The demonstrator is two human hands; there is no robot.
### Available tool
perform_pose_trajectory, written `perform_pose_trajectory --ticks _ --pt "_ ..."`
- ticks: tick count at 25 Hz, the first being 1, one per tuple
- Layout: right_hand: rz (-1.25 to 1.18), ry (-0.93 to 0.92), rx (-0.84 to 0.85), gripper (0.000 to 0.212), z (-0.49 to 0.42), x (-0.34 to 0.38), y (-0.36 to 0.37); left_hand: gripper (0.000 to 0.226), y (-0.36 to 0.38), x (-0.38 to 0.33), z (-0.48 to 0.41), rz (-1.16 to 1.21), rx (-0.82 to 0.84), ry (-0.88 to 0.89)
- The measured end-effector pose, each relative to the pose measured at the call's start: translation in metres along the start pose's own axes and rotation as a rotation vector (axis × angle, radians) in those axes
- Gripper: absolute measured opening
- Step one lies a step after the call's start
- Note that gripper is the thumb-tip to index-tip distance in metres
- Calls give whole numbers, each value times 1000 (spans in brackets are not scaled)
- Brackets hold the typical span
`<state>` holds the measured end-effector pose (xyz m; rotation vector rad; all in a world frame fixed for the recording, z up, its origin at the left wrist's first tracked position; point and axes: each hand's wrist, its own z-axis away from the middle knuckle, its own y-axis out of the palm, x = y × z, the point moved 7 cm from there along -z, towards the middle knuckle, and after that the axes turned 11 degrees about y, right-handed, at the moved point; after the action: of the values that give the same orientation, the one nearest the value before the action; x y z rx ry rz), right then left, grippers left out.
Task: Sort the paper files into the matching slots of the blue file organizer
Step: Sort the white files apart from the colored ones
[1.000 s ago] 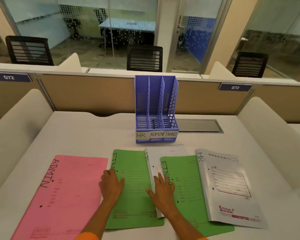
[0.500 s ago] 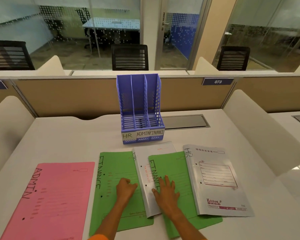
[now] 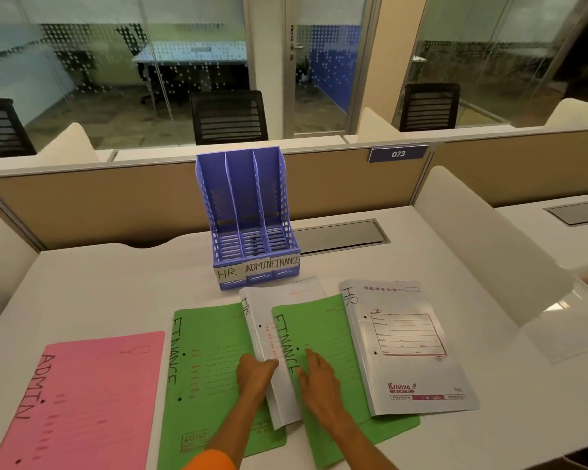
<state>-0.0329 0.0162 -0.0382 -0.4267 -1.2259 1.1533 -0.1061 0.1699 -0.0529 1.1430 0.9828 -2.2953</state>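
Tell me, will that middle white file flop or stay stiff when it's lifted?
Probably bends a little: the middle white file curves along the edge that the left hand grips. Likely light, being thin card. It may drag, since a green file overlaps it under the right hand.

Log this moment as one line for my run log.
stage: no file sorted yet | left hand: grips middle HR file edge | right hand: flat on right FINANCE file | blue organizer: slots empty
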Motion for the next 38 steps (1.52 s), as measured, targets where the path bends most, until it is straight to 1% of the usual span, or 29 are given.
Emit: perform_pose_trajectory --ticks 5,8,13,17,20,22,24,27,29,30,31,33,35,38 --pt "-93 22 -93 41 -5 -8 -13 34 -2 -13 8 98 16 76" --pt "-93 20 -137 40 -10 -10 -20 33 -15 -23 12 138 -33 116" --pt "-53 33 -167 37 -19 -11 -23 30 -55 -49 26 127 -134 222" --pt "-17 55 -192 40 -21 -4 -28 29 -91 -78 43 67 -225 331" --pt "-43 11 -178 42 -23 10 -33 29 -115 -100 58 29 -265 388" --pt "-159 -35 -100 46 -26 21 -31 29 -128 -115 68 2 -283 434" --pt "-314 -33 35 51 -30 28 -28 31 -137 -130 77 2 -297 489" --pt "-603 96 293 56 -38 27 -29 37 -137 -147 84 54 -260 525" --pt "-810 153 416 47 -46 19 -44 40 -123 -152 85 141 -204 503" --pt "-877 169 425 40 -50 12 -57 42 -112 -152 84 187 -171 483" --pt "-912 191 395 33 -56 0 -71 44 -99 -150 82 224 -136 462" --pt "-937 221 298 27 -65 -30 -105 49 -65 -144 77 253 -64 416" --pt "-901 244 180 22 -73 -67 -140 51 -24 -138 73 266 7 377" --pt "-844 269 25 13 -82 -124 -188 46 44 -139 74 227 83 379"
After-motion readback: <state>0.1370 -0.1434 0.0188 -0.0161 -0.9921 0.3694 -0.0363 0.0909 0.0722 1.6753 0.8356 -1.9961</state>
